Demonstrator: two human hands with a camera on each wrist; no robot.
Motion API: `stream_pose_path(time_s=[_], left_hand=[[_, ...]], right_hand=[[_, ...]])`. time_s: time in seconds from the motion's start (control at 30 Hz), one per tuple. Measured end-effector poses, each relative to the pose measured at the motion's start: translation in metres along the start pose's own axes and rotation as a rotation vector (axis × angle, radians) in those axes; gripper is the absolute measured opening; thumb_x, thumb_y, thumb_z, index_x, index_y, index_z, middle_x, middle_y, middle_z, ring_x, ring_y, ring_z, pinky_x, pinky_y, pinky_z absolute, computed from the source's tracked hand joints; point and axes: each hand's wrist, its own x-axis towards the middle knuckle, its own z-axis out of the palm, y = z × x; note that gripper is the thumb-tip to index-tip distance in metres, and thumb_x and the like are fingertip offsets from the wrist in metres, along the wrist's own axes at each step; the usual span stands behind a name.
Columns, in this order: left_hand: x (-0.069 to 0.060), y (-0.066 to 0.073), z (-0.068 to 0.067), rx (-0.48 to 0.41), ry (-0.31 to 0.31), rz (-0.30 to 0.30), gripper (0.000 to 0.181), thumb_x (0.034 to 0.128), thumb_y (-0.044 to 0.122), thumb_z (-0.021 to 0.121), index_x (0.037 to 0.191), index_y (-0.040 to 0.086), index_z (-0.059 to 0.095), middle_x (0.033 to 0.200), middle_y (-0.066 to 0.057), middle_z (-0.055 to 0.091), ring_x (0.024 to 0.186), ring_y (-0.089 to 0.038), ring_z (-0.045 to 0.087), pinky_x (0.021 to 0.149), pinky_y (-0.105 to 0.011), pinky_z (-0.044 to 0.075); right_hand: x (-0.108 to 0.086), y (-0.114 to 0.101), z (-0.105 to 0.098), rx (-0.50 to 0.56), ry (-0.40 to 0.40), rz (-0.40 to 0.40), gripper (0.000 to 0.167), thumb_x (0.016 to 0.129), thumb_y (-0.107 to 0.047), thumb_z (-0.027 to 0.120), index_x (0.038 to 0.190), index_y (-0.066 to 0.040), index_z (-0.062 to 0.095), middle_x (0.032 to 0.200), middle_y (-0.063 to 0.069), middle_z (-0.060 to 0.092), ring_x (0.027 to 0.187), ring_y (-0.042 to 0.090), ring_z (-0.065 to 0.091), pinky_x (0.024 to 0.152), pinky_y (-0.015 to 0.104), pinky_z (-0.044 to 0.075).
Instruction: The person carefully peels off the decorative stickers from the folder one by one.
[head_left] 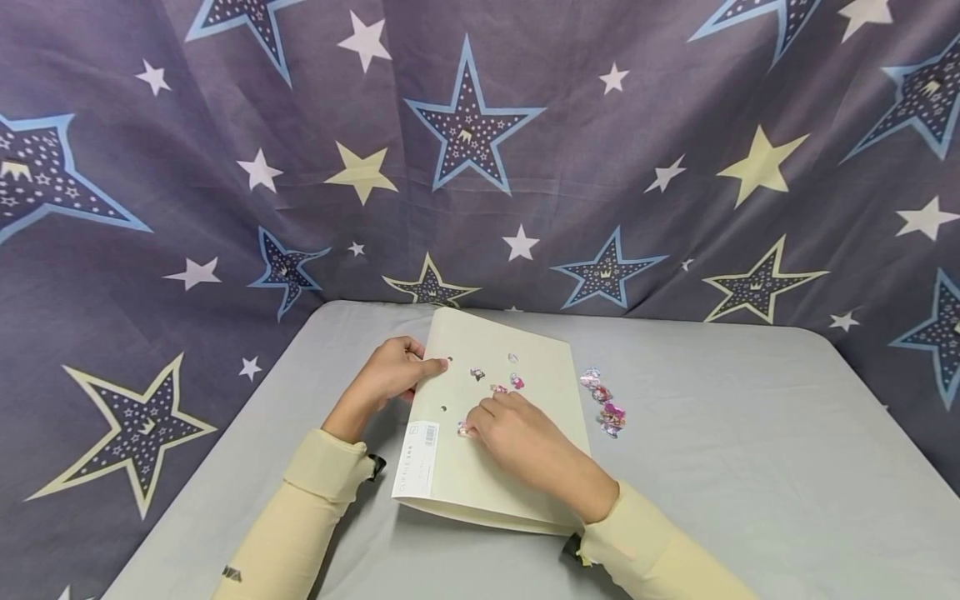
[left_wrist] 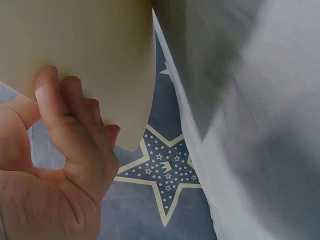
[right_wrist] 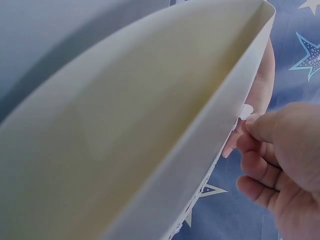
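Note:
A cream folder (head_left: pixel 536 350) stands tilted on the grey surface, its lower end gaping, with a white label (head_left: pixel 416 458) at its lower left. My left hand (head_left: pixel 386 375) grips the folder's left edge, thumb on the front; in the left wrist view its fingers (left_wrist: pixel 75 115) lie against the cream sheet (left_wrist: pixel 100 50). My right hand (head_left: pixel 525 442) pinches a small sticker (head_left: pixel 462 429) at the folder's front; the right wrist view shows its white back (right_wrist: pixel 246 111) between thumb and finger. Several small colourful stickers, one of them pink (head_left: pixel 517 381), are on the cover above that hand.
Right of the folder, a loose row of shiny stickers (head_left: pixel 612 414) lies on the grey cloth (head_left: pixel 735 433). A dark curtain with stars (head_left: pixel 517 83) hangs behind and at both sides of the surface.

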Motion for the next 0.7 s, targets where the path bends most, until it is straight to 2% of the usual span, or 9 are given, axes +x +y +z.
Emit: stream_pose_path(time_s=[0.2, 0.4, 0.5, 0.7], left_hand=[[0.0004, -0.0009, 0.0005, -0.001, 0.004, 0.0, 0.042, 0.0894, 0.026, 0.079, 0.108, -0.004, 0.056, 0.085, -0.016, 0.067, 0.06, -0.02, 0.068, 0.051, -0.034, 0.059], [0.0009, -0.0016, 0.0005, 0.001, 0.002, 0.001, 0.041, 0.0895, 0.026, 0.079, 0.108, -0.004, 0.057, 0.085, -0.015, 0.068, 0.06, -0.02, 0.068, 0.051, -0.034, 0.059], [0.0009, -0.0019, 0.0003, 0.003, 0.004, 0.002, 0.041, 0.0896, 0.026, 0.079, 0.107, -0.004, 0.057, 0.084, -0.015, 0.068, 0.06, -0.02, 0.068, 0.051, -0.034, 0.059], [0.0006, -0.0021, 0.0003, 0.006, 0.005, -0.001, 0.04, 0.0899, 0.026, 0.078, 0.107, -0.003, 0.057, 0.085, -0.015, 0.068, 0.06, -0.02, 0.068, 0.051, -0.034, 0.059]], right_hand=[[-0.0008, -0.0004, 0.0012, 0.001, -0.004, 0.015, 0.009, 0.099, -0.016, 0.068, 0.101, -0.007, 0.069, 0.096, 0.004, 0.069, 0.098, 0.022, 0.067, 0.101, 0.037, 0.051], [-0.0009, 0.0004, 0.0021, 0.025, 0.002, 0.024, 0.007, 0.099, -0.013, 0.068, 0.1, -0.007, 0.067, 0.095, 0.005, 0.068, 0.103, 0.025, 0.066, 0.107, 0.041, 0.048], [-0.0008, 0.0009, 0.0012, 0.019, 0.013, 0.021, 0.006, 0.099, -0.013, 0.068, 0.099, -0.007, 0.067, 0.094, 0.004, 0.066, 0.1, 0.023, 0.066, 0.103, 0.038, 0.05], [-0.0007, 0.0023, -0.0004, 0.039, 0.022, 0.049, 0.005, 0.099, -0.009, 0.068, 0.097, -0.005, 0.067, 0.093, 0.003, 0.066, 0.09, 0.02, 0.062, 0.086, 0.033, 0.052]])
